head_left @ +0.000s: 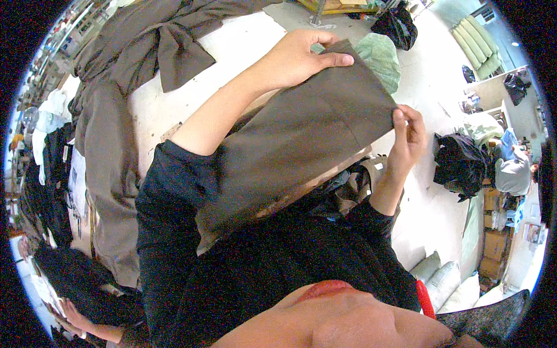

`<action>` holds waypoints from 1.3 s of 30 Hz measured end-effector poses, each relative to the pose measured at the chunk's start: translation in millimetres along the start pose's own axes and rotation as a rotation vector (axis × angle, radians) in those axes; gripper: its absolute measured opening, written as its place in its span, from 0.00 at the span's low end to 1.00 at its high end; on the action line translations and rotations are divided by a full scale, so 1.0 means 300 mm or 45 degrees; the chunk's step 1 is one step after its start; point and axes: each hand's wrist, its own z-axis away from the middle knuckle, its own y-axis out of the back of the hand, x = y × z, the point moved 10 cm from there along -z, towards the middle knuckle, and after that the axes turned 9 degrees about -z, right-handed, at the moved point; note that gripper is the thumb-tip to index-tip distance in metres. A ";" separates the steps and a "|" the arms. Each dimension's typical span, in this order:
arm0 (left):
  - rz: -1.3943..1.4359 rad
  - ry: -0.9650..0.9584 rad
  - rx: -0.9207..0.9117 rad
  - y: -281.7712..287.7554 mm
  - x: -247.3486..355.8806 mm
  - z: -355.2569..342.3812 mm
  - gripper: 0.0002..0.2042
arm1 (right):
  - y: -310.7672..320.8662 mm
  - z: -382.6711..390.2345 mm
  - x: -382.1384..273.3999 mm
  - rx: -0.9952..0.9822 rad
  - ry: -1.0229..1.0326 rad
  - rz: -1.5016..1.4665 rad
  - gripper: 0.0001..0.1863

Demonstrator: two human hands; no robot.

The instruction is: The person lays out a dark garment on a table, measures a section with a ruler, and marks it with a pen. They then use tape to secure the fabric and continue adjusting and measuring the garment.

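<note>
A dark brown piece of fabric [313, 116] is spread in front of me, one end raised between my hands. My left hand [299, 61] is closed on its far corner, the thumb lying on top and the fingers mostly hidden by the cloth. At the right corner, my right hand [409, 136] pinches the edge between thumb and fingers. The rest of the cloth slopes down toward my left sleeve and body. More brown fabric [110, 174] lies heaped and draped over the white table [238, 43] on the left.
Another person's hand [75, 318] shows at lower left. Black bags [395, 26] and a dark bundle [461, 162] lie on the pale floor [426, 203]. Pale green rolls [473, 43] stand far right; stuffed sacks [444, 281] sit at lower right.
</note>
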 end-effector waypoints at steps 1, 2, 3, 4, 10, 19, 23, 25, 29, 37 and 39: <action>-0.088 -0.004 0.010 -0.003 -0.018 -0.009 0.22 | -0.009 0.002 0.027 -0.029 -0.055 0.090 0.06; -0.173 -0.030 0.061 0.002 -0.035 -0.018 0.21 | -0.022 0.005 0.054 -0.067 -0.081 0.171 0.06; -0.258 -0.054 0.113 0.004 -0.057 -0.018 0.21 | -0.046 0.011 0.082 -0.154 -0.087 0.326 0.07; -0.345 -0.077 0.167 0.004 -0.079 -0.007 0.20 | -0.060 0.024 0.157 -0.207 -0.252 0.400 0.08; -0.680 0.223 -0.022 0.010 -0.277 0.360 0.16 | -0.053 0.109 0.332 -0.337 -0.436 0.665 0.09; -1.022 0.474 -0.128 0.304 -0.327 0.887 0.14 | -0.287 -0.079 0.327 -0.372 -0.224 0.645 0.19; -1.123 0.799 -0.234 0.360 -0.397 1.048 0.16 | -0.435 -0.065 0.455 -0.620 -0.285 0.891 0.20; -1.159 0.903 -0.198 0.381 -0.407 1.117 0.16 | -0.439 -0.054 0.475 -0.612 -0.269 0.847 0.18; -1.229 0.717 0.096 0.426 -0.355 1.158 0.14 | -0.406 -0.063 0.417 -0.445 -0.002 0.765 0.10; -1.336 0.489 0.195 0.498 -0.327 1.219 0.14 | -0.486 -0.047 0.392 -0.611 0.282 0.746 0.12; -1.337 0.500 0.229 0.516 -0.321 1.243 0.13 | -0.468 -0.062 0.400 -0.568 0.246 0.660 0.13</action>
